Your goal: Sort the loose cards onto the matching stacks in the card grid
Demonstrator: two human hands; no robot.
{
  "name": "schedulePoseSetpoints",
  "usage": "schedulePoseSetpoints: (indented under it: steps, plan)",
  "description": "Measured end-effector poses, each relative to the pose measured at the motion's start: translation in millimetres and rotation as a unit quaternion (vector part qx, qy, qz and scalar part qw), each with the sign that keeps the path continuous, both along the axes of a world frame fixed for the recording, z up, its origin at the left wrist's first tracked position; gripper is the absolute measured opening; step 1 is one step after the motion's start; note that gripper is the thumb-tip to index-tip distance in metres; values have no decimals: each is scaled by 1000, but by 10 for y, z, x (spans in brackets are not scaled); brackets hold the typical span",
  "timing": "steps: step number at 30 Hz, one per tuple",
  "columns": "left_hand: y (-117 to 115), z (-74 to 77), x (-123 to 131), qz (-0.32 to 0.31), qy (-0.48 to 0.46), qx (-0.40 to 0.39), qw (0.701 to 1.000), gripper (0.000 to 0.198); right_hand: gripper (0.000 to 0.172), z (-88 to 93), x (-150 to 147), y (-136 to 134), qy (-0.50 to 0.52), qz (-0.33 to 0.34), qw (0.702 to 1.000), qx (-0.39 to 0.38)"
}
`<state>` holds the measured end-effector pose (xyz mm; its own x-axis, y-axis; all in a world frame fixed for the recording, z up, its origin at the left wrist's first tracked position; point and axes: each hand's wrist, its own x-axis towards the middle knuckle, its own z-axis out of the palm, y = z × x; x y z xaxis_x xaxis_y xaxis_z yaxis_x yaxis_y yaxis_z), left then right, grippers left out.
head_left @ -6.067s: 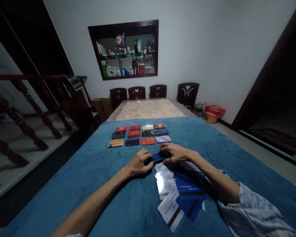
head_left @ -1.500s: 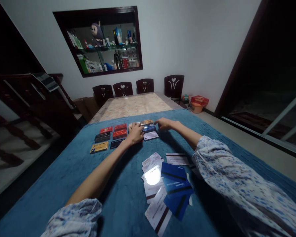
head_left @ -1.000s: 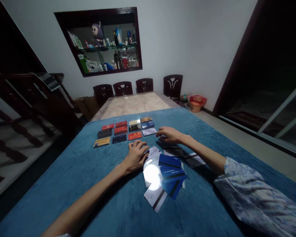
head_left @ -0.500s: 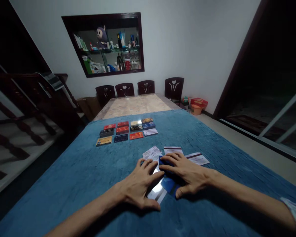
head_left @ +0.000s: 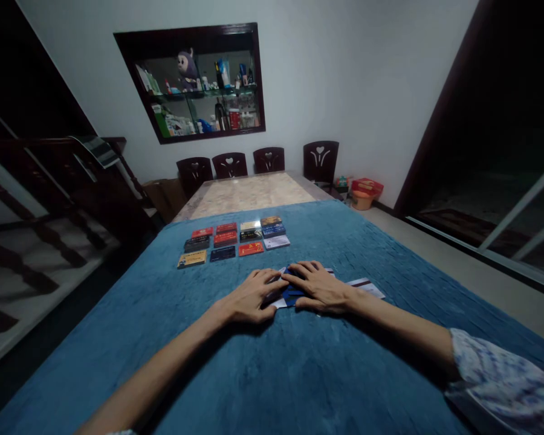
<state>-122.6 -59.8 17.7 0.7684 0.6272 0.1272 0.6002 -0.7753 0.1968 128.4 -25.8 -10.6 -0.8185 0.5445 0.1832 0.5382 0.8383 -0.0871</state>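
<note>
My left hand (head_left: 252,296) lies palm down with fingers spread, over white cards (head_left: 280,303) on the blue cloth (head_left: 236,374). Beside it, my right hand (head_left: 320,288) rests flat on blue cards (head_left: 292,292), fingers apart. The two hands nearly meet at the fingertips, and much of the loose pile is hidden under them. A white card with a dark stripe (head_left: 367,286) sticks out to the right of my right wrist. Farther off, cards stand in rows, among them a yellow card (head_left: 192,259), a red card (head_left: 251,249) and a white card (head_left: 276,242).
The cloth covers the near part of a long table, whose bare marble-patterned top (head_left: 254,191) shows at the far end. Dark chairs (head_left: 321,162) stand around that end. A wooden railing (head_left: 36,223) is at the left. A red box (head_left: 367,187) sits on the floor at the right.
Both hands have slid forward, away from me, across the cloth. The blue and white cards beneath them have moved forward too. The rows of cards stay where they were.
</note>
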Motion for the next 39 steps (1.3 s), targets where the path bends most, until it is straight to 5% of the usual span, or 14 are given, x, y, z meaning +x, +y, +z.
schedulePoseSetpoints:
  steps: [9,17,22,28,34,39]
  plan:
    - [179,-175,-223,101,-84,12,991,40,50,-72,-66,271,24,-55,998,31]
    - [171,-240,-266,96,-100,66,988,49,57,-67,-51,337,-4,-115,993,20]
    - [126,-220,-262,111,-109,67,986,41,44,0,-78,256,29,-92,994,45]
    - [136,-255,-267,95,-153,76,981,25,42,232,-356,96,-1,-13,1000,18]
    - [182,-338,-297,72,-210,90,971,20,31,654,-675,93,-127,-51,988,-67]
    - [197,-343,-308,63,-245,110,961,18,32,748,-774,153,-148,-55,983,-89]
